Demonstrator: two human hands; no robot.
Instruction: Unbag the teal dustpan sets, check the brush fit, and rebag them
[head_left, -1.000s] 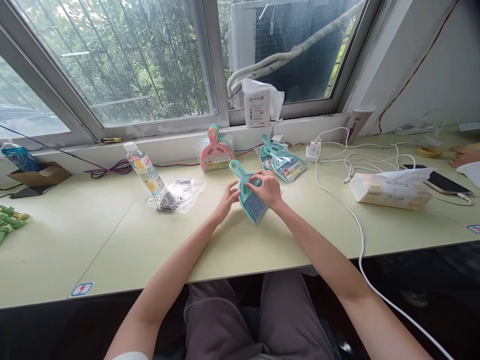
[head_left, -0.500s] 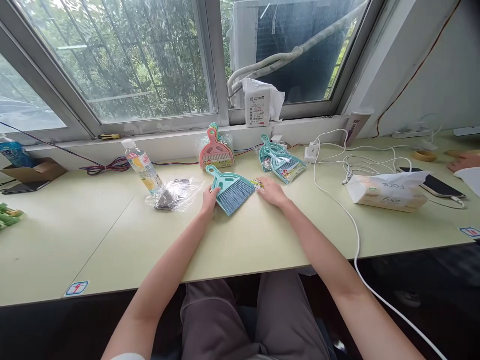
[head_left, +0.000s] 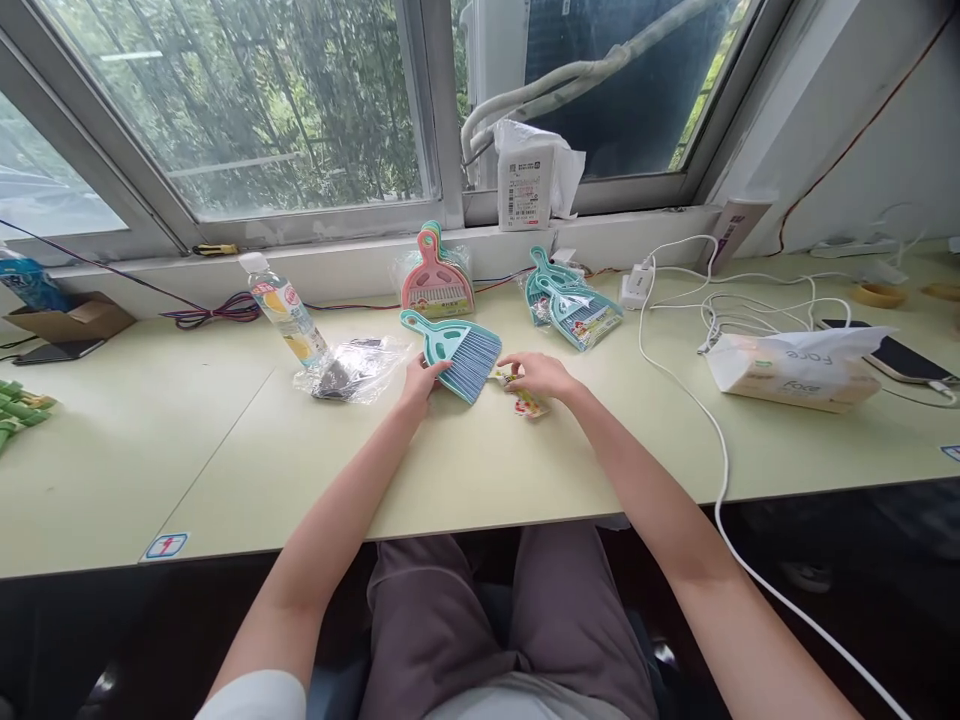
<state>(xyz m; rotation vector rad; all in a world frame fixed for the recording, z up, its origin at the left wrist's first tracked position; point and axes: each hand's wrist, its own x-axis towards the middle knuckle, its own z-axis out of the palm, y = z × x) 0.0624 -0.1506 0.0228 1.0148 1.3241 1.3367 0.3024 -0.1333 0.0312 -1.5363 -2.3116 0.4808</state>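
My left hand (head_left: pixel 424 382) grips the near left edge of a teal dustpan and brush set (head_left: pixel 465 358), its blue-grey bristles facing right and its handle pointing to the upper left. Just right of the bristles, my right hand (head_left: pixel 541 374) is closed with its fingertips on a small printed card (head_left: pixel 529 404), which lies partly under the fingers. Behind stand a bagged pink dustpan set (head_left: pixel 436 285) and bagged teal sets (head_left: pixel 576 305).
On the left a tilted bottle (head_left: pixel 286 312) rests by a crumpled clear bag (head_left: pixel 360 368). To the right are a tissue pack (head_left: pixel 795 372), a white charger (head_left: pixel 636 287) and a white cable (head_left: pixel 694 416) running over the table's front edge. A tissue box stands on the sill.
The dustpan set has tilted and turned a little in my left hand. My right hand has gone from lying flat over the card to bent fingers, and more of the card shows. The view has shifted slightly.
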